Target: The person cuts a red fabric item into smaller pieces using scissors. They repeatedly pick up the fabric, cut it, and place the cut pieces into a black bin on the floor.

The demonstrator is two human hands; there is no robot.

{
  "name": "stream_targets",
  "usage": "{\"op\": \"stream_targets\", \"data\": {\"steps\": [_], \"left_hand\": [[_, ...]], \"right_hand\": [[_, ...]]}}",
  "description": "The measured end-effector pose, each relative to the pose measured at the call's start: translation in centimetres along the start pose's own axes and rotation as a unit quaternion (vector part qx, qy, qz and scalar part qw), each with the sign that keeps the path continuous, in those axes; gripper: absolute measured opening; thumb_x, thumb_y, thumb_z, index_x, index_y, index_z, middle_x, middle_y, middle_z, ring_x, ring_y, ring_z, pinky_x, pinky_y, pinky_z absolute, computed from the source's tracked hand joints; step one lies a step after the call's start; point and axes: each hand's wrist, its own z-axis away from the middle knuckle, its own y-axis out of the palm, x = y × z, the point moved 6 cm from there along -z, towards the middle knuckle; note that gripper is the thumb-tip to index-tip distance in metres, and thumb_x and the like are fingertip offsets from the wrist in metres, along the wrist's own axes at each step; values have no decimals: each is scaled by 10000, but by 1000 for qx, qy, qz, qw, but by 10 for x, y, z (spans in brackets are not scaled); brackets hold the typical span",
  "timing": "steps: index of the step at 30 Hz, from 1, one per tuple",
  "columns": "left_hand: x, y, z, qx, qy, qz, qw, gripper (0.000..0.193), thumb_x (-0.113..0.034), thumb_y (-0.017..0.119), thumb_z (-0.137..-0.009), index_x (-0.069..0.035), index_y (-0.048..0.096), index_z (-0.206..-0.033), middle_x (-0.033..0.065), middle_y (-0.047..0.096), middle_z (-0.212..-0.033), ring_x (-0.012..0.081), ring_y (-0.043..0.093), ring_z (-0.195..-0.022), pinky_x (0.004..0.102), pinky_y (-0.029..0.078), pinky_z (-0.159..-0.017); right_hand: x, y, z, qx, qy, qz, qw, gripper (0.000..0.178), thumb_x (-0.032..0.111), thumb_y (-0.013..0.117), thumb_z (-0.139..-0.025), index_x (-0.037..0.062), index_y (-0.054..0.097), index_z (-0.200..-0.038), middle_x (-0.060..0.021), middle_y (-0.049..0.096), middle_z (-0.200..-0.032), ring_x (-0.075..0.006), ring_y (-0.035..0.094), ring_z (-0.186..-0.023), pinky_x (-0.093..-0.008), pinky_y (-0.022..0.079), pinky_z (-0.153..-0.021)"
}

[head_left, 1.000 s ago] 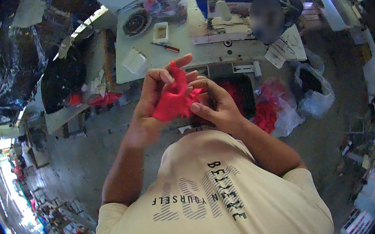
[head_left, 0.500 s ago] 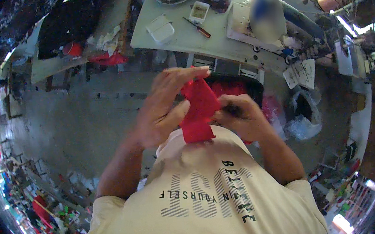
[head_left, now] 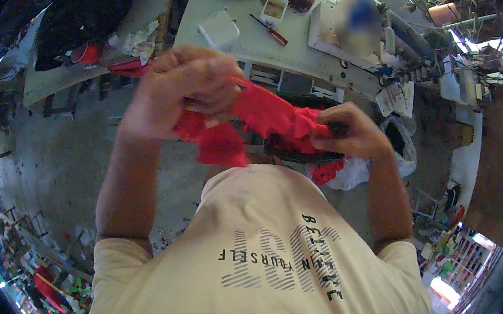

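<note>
A piece of red fabric (head_left: 268, 107) stretches between my two hands in front of my chest. My left hand (head_left: 192, 89), raised and blurred by motion, is closed around its left part, and a loose flap hangs below the fingers. On the other side my right hand (head_left: 350, 131) pinches the bunched right end between thumb and fingers. A small dark thing shows at the right fingers, too unclear to name. Behind the fabric is a black container (head_left: 291, 153), partly hidden, with red material in it.
Ahead stands a pale table (head_left: 206, 14) with a screwdriver (head_left: 275, 35), a white open box (head_left: 218, 28), a small white tray (head_left: 274, 8) and a machine (head_left: 327, 29). Clear plastic bags (head_left: 351, 174) lie beside the container. Red cloth (head_left: 129, 68) rests on the left table.
My left hand has moved left and up, and my right hand slightly right. The red fabric, earlier hanging upright between close hands, is now drawn out sideways.
</note>
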Motion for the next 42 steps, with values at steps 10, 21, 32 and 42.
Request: {"op": "stream_targets", "data": {"steps": [10, 21, 32, 42], "left_hand": [[78, -84, 53, -187, -251, -54, 948, 283, -269, 508, -973, -8, 596, -1038, -6, 514, -641, 71, 492, -534, 212, 452, -547], [165, -26, 49, -136, -238, 372, 887, 425, -419, 425, -992, -34, 557, -1114, 88, 608, -1044, 203, 588, -997, 357, 443, -945], [36, -51, 54, -125, 141, 65, 980, 389, -422, 399, -1004, -74, 470, -846, 28, 477, -695, 158, 538, -627, 379, 499, -821], [-48, -49, 96, -40, 143, 139, 979, 406, -372, 343, -1025, -41, 467, -825, 60, 470, -691, 120, 472, -539, 251, 472, -457]], "right_hand": [[-13, 56, -14, -178, 79, -395, 898, 303, 52, 667, -850, 27, 618, -1148, -1, 650, -942, -76, 604, -808, -218, 485, -683], [33, 99, -41, -9, 128, -184, 974, 423, -53, 659, -764, -22, 606, -1183, -81, 673, -1043, -135, 627, -965, -288, 498, -863], [27, 110, -47, -6, 19, -149, 989, 692, 169, 780, -718, 30, 449, -1310, -131, 645, -1108, -231, 640, -985, -345, 496, -860], [44, 65, -77, -142, -139, 76, 977, 235, 82, 727, -766, 19, 628, -970, -73, 572, -830, -181, 535, -740, -301, 437, -661]]}}
